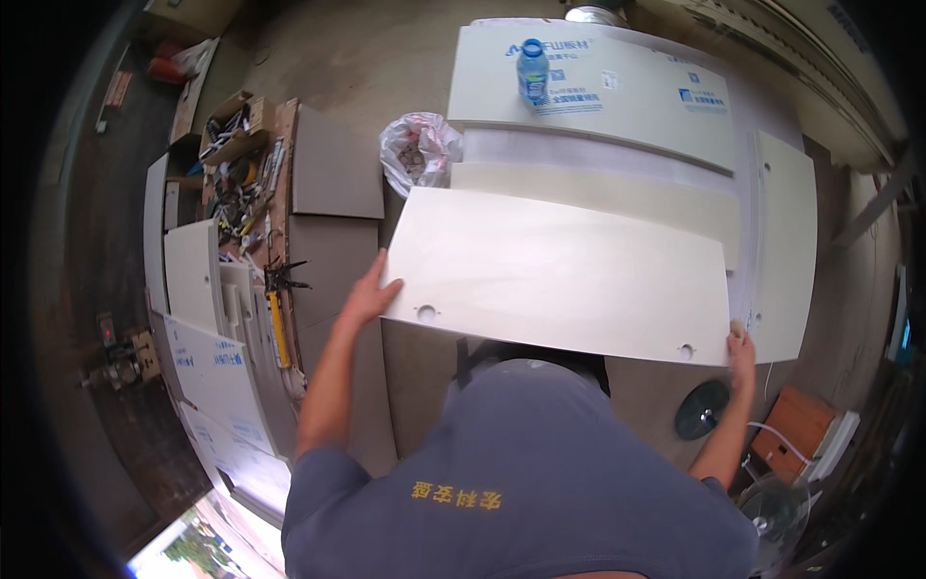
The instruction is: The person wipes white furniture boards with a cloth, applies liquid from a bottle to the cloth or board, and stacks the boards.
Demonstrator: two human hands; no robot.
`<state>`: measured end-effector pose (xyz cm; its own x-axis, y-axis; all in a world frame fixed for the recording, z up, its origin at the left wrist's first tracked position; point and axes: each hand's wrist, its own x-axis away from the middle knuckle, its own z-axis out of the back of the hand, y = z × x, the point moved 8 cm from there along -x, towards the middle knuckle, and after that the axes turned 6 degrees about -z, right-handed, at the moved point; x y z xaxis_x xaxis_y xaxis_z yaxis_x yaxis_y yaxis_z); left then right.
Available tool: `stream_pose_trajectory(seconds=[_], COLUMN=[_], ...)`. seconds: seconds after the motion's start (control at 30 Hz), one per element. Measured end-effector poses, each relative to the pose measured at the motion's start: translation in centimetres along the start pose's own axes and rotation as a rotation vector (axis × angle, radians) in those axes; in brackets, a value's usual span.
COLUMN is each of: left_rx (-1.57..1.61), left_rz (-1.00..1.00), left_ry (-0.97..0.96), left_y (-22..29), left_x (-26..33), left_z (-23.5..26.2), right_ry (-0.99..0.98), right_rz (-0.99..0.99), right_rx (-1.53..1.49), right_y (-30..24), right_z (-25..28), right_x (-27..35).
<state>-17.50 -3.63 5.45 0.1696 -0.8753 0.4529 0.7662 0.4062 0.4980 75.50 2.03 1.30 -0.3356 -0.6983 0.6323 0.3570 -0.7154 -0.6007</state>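
Head view: left hand [369, 291] pinches the white panel [558, 272] at its nine o'clock end, thumb on top, other fingers mostly hidden; right hand [742, 353] pinches its four o'clock corner. Grips set at opposite ends, presumably to share the weight and steady the length. Cannot tell whether the far edge rests on anything.

Panel: flat, smooth, long, two round cut-outs [427, 313] along the near edge.

Twelve o'clock: tabletop [579, 150], pale; printed board [646, 121], stiff, glossy; upon it, one blue plastic bottle [532, 75], upright, probably parked clear of the handling.

Three o'clock: narrow white panel [783, 251].

Ten o'clock: translucent bag [397, 159], crinkled, gaping.

Nine o'clock: yellow-and-black caulking gun [279, 328], slender; jumbled hand tools [239, 198] beyond, likely kept within reach.
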Motion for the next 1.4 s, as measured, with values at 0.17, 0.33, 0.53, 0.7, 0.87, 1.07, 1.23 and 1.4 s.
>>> stream_pose_trajectory(seconds=[0.17,0.33,0.53,0.7,0.87,1.07,1.23,1.4], left_rx=[1.096,1.109,1.151,1.089,0.781,0.377,0.325,0.254], left_rz=[0.064,-0.296,-0.048,0.155,0.329,0.224,0.233,0.223], left_ry=[0.029,0.45,0.633,0.485,0.37,0.499,0.464,0.414], left_y=[0.5,1.3,5.6,3.5,-0.4,1.6,3.0,1.3], left_x=[-3.2,-16.5,-20.4,-20.7,-19.0,-21.3,-21.0,-20.9], left_z=[7.5,7.2,3.3,-3.3,-8.7,-8.5,-8.7,-9.4], right_ry=[-0.182,-0.023,0.14,0.289,0.677,0.278,-0.089,0.403], right_rz=[-0.05,0.132,0.103,-0.022,0.503,0.732,1.091,0.678], right_rx=[-0.644,-0.645,-0.45,-0.04,0.263,0.39,0.369,0.696], right_y=[-11.2,-15.6,-18.1,-17.8,-25.1,-28.7,-35.9,-31.3], right_z=[1.8,-2.6,-1.5,-2.3,-7.7,-39.3,-51.2,-26.3], right_x=[1.8,-9.2,-16.1,-19.4,-16.8,-9.0,0.3,-17.8])
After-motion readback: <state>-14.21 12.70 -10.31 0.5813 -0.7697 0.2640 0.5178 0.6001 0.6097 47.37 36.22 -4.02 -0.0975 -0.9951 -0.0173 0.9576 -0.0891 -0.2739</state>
